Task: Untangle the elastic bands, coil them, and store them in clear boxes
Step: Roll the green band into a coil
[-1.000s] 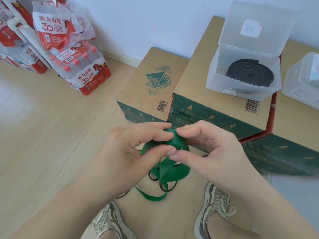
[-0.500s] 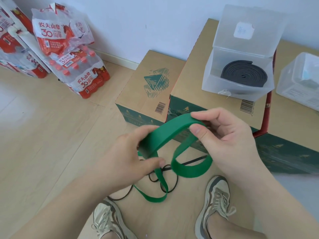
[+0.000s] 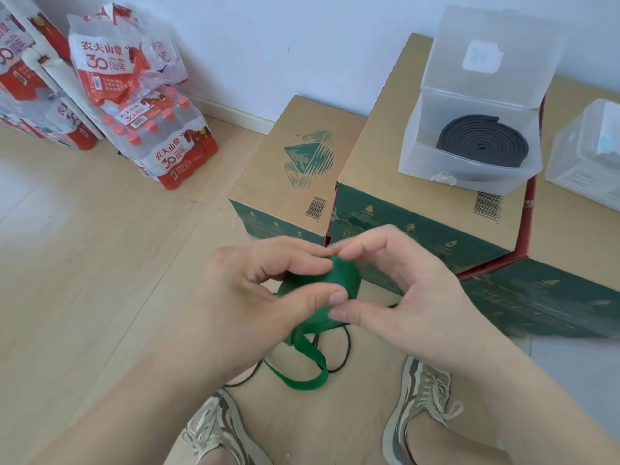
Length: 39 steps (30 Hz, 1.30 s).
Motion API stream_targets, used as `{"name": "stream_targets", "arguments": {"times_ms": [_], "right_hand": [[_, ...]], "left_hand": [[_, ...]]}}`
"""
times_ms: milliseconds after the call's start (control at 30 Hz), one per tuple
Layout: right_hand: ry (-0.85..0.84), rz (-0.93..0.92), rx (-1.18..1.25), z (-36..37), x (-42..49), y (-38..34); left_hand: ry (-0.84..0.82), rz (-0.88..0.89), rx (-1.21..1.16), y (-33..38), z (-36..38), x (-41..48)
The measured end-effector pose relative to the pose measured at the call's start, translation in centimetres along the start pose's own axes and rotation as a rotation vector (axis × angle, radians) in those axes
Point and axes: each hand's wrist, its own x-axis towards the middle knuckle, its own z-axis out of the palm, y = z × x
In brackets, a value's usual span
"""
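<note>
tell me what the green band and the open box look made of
The green band looks like matte rubber or woven elastic: it bends softly into a coil and its tail hangs limp. The open box is probably frosted translucent plastic: the black coil shows dimly through its wall.

A plain white wall (image 3: 268, 35) runs across the top of the frame and meets a pale wood-plank floor (image 3: 84, 280) at a white baseboard (image 3: 235, 113). Shrink-wrapped packs of bottled water (image 3: 167, 146) are piled against the wall at upper left. Brown-and-green cardboard boxes (image 3: 295, 169) stand side by side from centre to the right edge. Soft daylight brightens the floor at the left edge.
</note>
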Motion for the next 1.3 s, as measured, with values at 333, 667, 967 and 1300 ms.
{"name": "stream_targets", "arguments": {"times_ms": [333, 667, 967, 1300], "right_hand": [[0.163, -0.048, 0.328, 0.1, 0.8, 0.3], [0.35, 0.081, 0.14, -2.6, 0.9, 1.5], [0.06, -0.064, -0.014, -0.2, 0.1, 0.6], [0.181, -0.077, 0.338, 0.8, 0.7, 0.0]], "left_hand": [[-0.32, -0.209, 0.03, -0.9, 0.0, 0.4], [0.057, -0.172, 0.002, -0.8, -1.4, 1.3], [0.028, -0.017, 0.012, 1.0, 0.5, 0.2], [-0.326, -0.224, 0.23, -0.6, 0.4, 0.5]]}}
